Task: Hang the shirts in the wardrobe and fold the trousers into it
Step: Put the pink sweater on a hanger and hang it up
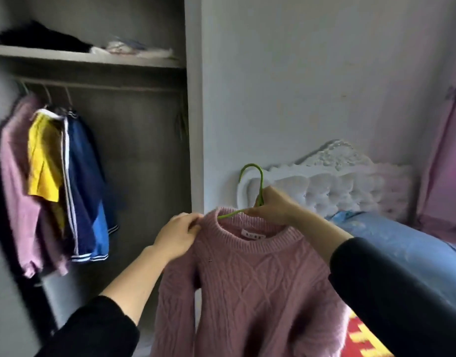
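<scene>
A pink cable-knit sweater [247, 284] hangs on a green hanger [258, 181] in front of me, right of the open wardrobe. My right hand [272, 206] grips the hanger at its neck, just below the hook. My left hand [179, 234] pinches the sweater's left shoulder. The wardrobe rail [100, 85] carries a pink top [15, 176], a yellow shirt [42, 161] and a blue striped jacket [85, 191], all bunched at its left end.
A shelf [87, 57] above the rail holds dark and light folded clothes. The wardrobe's side panel [194, 112] stands between rail and wall. A bed with a white tufted headboard [332, 186] and blue bedding [392, 243] lies right. Pink curtain [446, 163] at far right.
</scene>
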`<state>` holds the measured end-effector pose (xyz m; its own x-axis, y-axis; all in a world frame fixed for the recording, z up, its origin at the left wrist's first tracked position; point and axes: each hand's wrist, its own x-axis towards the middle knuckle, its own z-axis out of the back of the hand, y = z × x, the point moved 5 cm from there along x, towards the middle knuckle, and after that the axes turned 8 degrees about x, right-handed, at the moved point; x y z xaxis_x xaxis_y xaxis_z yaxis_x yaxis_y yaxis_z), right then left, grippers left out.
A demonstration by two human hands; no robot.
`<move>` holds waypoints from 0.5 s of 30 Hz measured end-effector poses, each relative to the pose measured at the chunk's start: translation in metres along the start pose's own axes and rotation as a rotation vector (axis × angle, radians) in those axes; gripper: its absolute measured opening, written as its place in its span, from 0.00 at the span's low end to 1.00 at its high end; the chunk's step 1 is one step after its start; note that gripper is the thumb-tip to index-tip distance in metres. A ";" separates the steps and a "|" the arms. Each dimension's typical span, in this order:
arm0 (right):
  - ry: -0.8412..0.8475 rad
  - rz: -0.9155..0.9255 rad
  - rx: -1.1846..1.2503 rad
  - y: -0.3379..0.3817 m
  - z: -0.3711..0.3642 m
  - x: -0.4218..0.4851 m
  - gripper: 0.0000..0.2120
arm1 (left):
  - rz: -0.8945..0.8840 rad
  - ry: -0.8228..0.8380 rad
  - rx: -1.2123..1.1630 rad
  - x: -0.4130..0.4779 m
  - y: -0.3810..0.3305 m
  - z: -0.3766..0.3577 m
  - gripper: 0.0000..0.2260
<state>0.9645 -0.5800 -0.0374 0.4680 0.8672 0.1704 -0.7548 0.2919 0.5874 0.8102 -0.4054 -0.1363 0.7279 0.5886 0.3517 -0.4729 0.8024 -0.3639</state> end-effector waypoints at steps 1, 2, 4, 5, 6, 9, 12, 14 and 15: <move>0.008 0.009 -0.018 0.014 -0.011 0.016 0.23 | 0.031 0.015 0.001 0.006 0.019 0.004 0.14; 0.014 0.012 -0.042 0.025 -0.019 0.030 0.22 | 0.054 0.027 0.006 0.011 0.034 0.006 0.16; 0.037 0.026 -0.082 0.047 -0.040 0.063 0.21 | 0.124 0.029 0.005 0.020 0.066 0.017 0.20; 0.043 0.038 -0.100 0.057 -0.050 0.080 0.21 | 0.155 0.021 0.002 0.025 0.080 0.022 0.21; 0.047 0.055 -0.122 0.066 -0.060 0.096 0.22 | 0.165 0.008 -0.008 0.032 0.092 0.028 0.22; 0.031 0.123 -0.165 0.095 -0.086 0.141 0.24 | 0.165 -0.011 0.004 0.056 0.124 0.045 0.22; 0.033 0.156 -0.175 0.120 -0.110 0.195 0.20 | 0.192 -0.009 0.059 0.088 0.166 0.060 0.22; 0.053 0.177 -0.168 0.136 -0.124 0.237 0.18 | 0.211 -0.016 0.086 0.114 0.196 0.071 0.22; 0.057 0.185 -0.164 0.144 -0.130 0.258 0.18 | 0.219 -0.018 0.090 0.128 0.212 0.077 0.21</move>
<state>0.9170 -0.2620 -0.0114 0.2915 0.9320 0.2152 -0.8920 0.1835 0.4132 0.7652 -0.1524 -0.1021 0.5944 0.7508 0.2879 -0.6618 0.6602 -0.3553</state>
